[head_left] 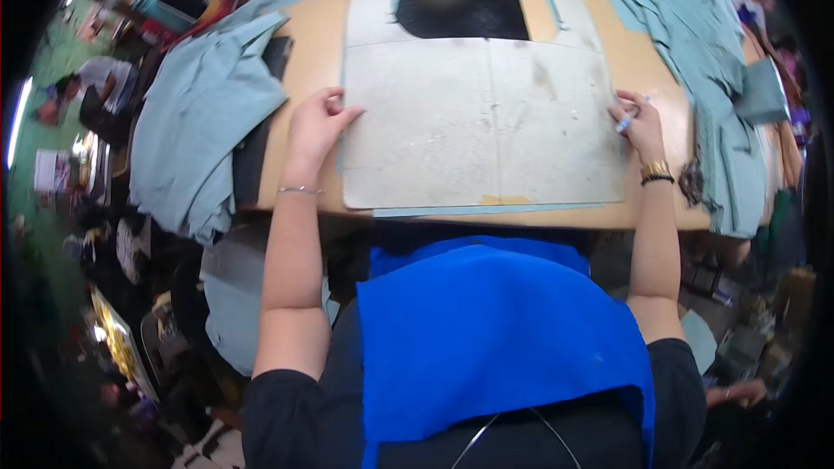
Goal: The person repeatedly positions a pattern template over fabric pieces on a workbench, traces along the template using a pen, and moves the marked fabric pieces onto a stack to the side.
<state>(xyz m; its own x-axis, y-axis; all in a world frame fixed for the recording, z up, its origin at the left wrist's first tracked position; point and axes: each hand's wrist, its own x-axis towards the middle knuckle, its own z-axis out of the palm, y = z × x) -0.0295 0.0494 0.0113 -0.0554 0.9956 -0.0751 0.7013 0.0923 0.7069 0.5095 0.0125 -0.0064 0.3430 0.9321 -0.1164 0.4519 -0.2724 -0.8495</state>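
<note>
A large pale cardboard pattern piece lies flat on the table in front of me, with a deep cut-out at its far edge. Light blue-green cloth peeks out from under its near edge. At the left edge of the pattern is my left hand, its fingers bent and the thumb apart, touching the border. My right hand rests by the right edge, fingers closed around a white and blue pen. A black panel shows within the cut-out.
Crumpled blue-green cloth hangs over the table's left side, on a dark board. More such cloth drapes along the right. The wooden table ends just before my blue apron. Another person sits at far left.
</note>
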